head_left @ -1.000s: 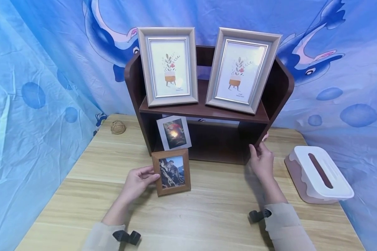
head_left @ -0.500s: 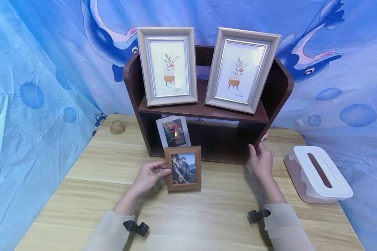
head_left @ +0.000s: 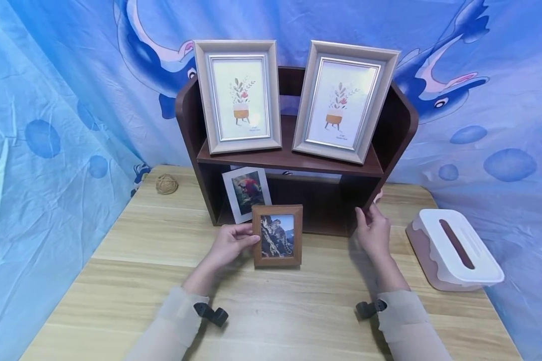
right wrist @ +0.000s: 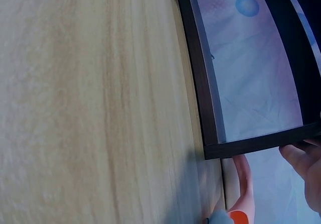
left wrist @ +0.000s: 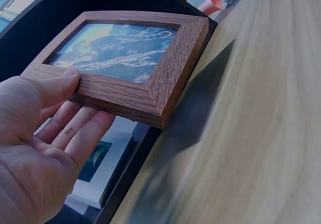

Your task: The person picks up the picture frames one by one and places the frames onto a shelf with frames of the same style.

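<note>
My left hand (head_left: 230, 244) pinches a brown wooden photo frame (head_left: 299, 235) by its left edge, thumb on the front and fingers behind. The frame holds a picture of a spotted big cat on rocks. It is upright before the lower compartment of a dark brown shelf (head_left: 339, 165), and in the left wrist view the wooden frame (left wrist: 168, 83) hangs clear of the table. Behind it, a white photo frame (head_left: 235, 200) with a parrot picture leans inside the lower left, its lower right corner hidden. My right hand (head_left: 374, 231) grips the front edge of the shelf's right side panel.
Two silver-beige photo frames, one left (head_left: 202, 100) and one right (head_left: 375, 113), stand on the upper shelf. A tissue box (head_left: 460, 250) is at the right, a twine ball (head_left: 167, 184) at the left. A pink curved object (right wrist: 245, 184) lies beside the shelf's right side.
My left hand has carried the wooden frame rightward and toward the shelf, turning it more upright; it now overlaps the white frame's corner. My right hand has stayed on the side panel.
</note>
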`<state>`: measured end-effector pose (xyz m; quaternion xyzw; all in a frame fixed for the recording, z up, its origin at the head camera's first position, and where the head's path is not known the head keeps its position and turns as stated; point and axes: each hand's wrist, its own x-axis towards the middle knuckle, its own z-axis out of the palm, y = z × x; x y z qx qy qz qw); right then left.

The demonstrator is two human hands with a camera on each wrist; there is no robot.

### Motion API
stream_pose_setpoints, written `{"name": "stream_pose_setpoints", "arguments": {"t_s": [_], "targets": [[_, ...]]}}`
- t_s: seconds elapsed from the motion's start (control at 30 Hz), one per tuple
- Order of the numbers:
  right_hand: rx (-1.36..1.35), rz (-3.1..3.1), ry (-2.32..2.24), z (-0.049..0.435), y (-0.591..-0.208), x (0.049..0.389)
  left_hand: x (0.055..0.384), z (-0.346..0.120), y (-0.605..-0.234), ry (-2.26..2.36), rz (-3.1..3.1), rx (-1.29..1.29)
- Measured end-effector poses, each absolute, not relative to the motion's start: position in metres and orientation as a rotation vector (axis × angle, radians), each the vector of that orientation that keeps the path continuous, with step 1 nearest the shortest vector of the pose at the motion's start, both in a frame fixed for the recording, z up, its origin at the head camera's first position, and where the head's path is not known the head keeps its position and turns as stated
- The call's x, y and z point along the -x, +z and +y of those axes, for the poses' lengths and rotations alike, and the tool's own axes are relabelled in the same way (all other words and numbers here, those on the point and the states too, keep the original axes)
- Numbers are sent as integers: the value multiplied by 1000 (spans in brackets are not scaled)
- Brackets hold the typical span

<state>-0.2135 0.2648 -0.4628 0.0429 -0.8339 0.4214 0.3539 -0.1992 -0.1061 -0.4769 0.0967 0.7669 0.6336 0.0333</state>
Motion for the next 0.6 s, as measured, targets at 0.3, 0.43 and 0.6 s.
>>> {"name": "stream_pose_setpoints", "arguments": {"t_s": [0.3, 0.43, 0.6], "targets": [[-136, -2152, 1103, 266, -466, 214, 215, -85, -476, 2016, 2229, -272], [-137, -2149, 1108, 266, -465, 215, 223, -75, -474, 2025, 2189, -282], [-142, -2142, 1106, 267, -465, 216, 232, -62, -472, 2065, 2140, -274]]}}
